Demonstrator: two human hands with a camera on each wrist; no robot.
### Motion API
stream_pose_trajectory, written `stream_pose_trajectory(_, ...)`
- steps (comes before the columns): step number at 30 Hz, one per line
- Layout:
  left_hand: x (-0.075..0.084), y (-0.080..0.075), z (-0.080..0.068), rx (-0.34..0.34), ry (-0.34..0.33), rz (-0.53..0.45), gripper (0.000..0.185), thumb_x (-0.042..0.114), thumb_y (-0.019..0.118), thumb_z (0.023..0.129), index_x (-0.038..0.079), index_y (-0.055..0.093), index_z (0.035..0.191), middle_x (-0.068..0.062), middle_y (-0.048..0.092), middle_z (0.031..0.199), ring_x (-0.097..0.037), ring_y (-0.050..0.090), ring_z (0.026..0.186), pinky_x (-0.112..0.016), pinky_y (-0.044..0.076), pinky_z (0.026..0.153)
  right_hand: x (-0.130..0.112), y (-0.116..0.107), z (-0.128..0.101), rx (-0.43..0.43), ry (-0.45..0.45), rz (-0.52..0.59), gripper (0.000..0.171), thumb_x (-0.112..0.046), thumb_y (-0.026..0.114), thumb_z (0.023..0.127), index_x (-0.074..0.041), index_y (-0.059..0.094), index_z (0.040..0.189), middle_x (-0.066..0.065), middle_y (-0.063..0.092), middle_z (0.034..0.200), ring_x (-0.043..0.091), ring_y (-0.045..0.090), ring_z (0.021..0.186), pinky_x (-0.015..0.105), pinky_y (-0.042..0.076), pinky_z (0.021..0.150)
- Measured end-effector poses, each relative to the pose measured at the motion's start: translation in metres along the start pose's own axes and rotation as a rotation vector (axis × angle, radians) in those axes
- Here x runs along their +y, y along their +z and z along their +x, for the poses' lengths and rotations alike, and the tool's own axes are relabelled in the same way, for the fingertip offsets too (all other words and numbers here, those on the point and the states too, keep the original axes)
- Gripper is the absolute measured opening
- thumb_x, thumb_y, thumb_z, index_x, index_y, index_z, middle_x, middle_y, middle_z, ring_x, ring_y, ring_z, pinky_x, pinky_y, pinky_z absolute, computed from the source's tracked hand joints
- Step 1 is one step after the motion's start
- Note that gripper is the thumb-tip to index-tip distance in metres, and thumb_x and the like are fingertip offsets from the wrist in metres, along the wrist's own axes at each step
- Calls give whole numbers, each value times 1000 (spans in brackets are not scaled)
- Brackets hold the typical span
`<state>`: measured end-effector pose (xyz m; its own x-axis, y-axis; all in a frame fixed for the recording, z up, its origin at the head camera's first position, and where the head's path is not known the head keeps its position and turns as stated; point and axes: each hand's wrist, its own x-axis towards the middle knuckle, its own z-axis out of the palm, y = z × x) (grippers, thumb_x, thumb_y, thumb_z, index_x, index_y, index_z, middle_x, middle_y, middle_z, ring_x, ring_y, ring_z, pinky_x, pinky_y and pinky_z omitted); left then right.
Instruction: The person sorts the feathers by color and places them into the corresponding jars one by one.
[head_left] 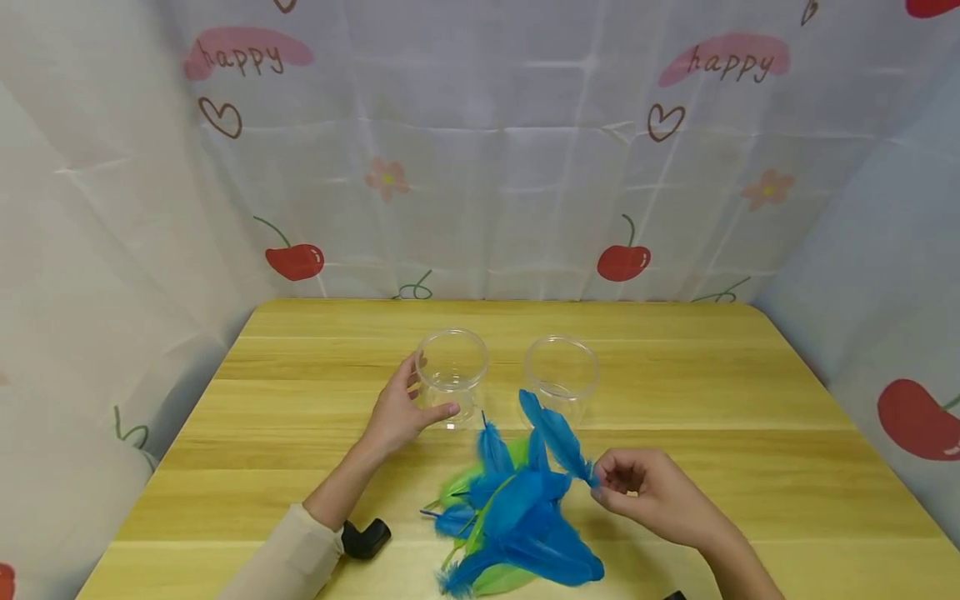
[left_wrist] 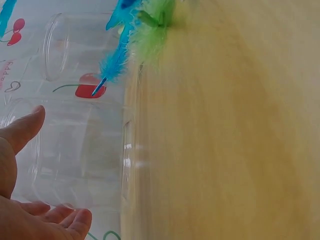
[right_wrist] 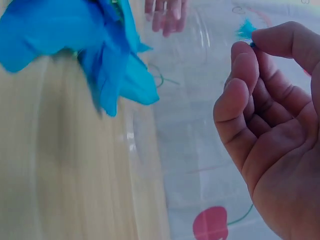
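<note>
Two clear round cups stand side by side. My left hand (head_left: 401, 408) is at the left clear cup (head_left: 452, 383), its thumb in front and its fingers along the far left side; the left wrist view shows the cup (left_wrist: 75, 155) between them. My right hand (head_left: 648, 496) pinches a blue feather (head_left: 555, 433) by its lower end between thumb and index finger. The feather's tip leans up-left, overlapping the right clear cup (head_left: 561, 371). Between my hands lies a loose pile of blue feathers (head_left: 525, 525) and green feathers (head_left: 502, 577).
The wooden table (head_left: 712, 375) ends at a white curtain (head_left: 480, 208) printed with cherries, hearts and flowers. A black object (head_left: 366, 539) is beside my left wrist, and another black edge (head_left: 675, 596) shows at the bottom near my right arm.
</note>
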<state>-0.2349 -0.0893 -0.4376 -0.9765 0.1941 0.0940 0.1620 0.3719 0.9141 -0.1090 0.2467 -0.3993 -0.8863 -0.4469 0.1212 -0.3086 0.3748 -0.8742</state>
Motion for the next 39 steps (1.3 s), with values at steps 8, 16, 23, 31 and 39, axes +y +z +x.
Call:
stream_pose_trajectory(8, -1, 0, -2, -1, -1, -5, 100, 22, 88, 75, 7, 29, 154, -19, 41, 150, -40, 42, 134, -53, 38, 108, -10, 21, 21, 71, -30, 136, 2, -2, 67, 92, -1, 65, 93, 0, 63, 78, 16, 60, 63, 31, 56, 57)
stream_pose_trajectory(16, -2, 0, -2, 3, -9, -9, 99, 23, 88, 77, 5, 28, 154, -18, 42, 149, -41, 42, 134, -55, 39, 106, -19, 41, 44, 93, -4, 410, 12, -3, 63, 96, 9, 63, 93, 3, 63, 73, 17, 60, 62, 30, 56, 61)
stream_pose_trajectory(23, -4, 1, 1, 2, -14, 0, 101, 26, 88, 77, 5, 27, 154, -19, 39, 151, -42, 41, 134, -55, 41, 105, -22, 55, 61, 190, 107, 691, 9, -5, 62, 97, -8, 67, 90, 3, 66, 79, 11, 61, 69, 23, 56, 67)
stream_pose_trajectory(31, -4, 2, 1, 18, 3, -15, 99, 23, 88, 76, 4, 29, 153, -19, 41, 149, -40, 42, 134, -55, 39, 106, -26, 69, 80, 287, 208, 805, 18, -2, 59, 97, -13, 70, 88, 3, 69, 83, 12, 64, 72, 23, 57, 70)
stream_pose_trajectory(39, -4, 2, 1, 26, 6, -28, 100, 20, 89, 74, 4, 30, 153, -19, 43, 148, -38, 43, 133, -52, 39, 107, -31, 80, 96, 318, 257, 880, 13, -2, 60, 97, -7, 69, 89, 7, 68, 83, 14, 64, 69, 23, 57, 69)
